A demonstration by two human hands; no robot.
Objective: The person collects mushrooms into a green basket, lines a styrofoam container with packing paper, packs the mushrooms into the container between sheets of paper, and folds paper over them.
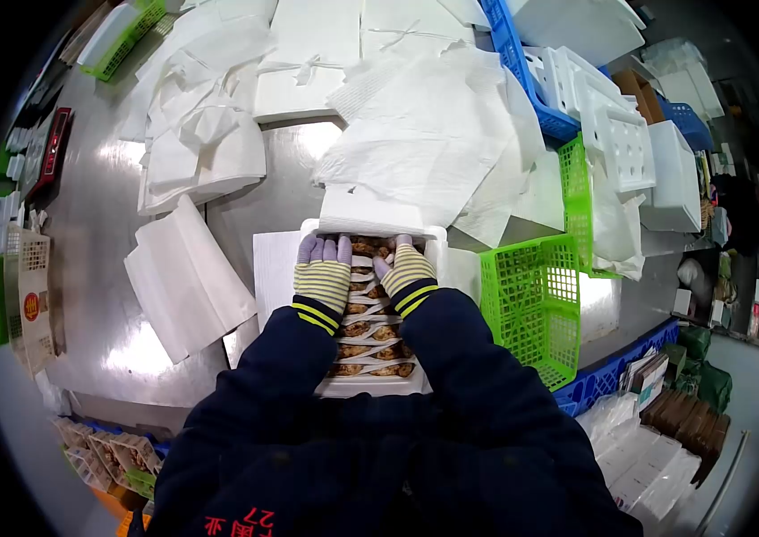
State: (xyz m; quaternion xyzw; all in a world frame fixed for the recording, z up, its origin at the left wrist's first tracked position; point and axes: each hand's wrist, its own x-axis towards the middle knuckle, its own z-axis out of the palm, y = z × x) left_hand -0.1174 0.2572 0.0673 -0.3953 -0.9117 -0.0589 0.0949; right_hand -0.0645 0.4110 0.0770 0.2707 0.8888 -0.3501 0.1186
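A white foam box (371,386) stands lengthwise before me, with rows of brown mottled pieces (357,328) divided by white paper strips (370,341). I cannot make out what kind the pieces are. Both hands wear yellow-striped gloves with purple fingers. My left hand (323,273) lies over the box's far left part, its fingers stretched forward and thumb out of sight. At the far right, my right hand (407,268) has thumb and forefinger around a brown piece (387,245). White paper (366,208) covers the far end of the box.
Loose white paper sheets (419,134) spread over the metal table (93,242). A folded sheet (187,277) lies left of the box. Green plastic baskets (531,304) stand at the right, near white foam trays (616,143) and a blue crate (531,85).
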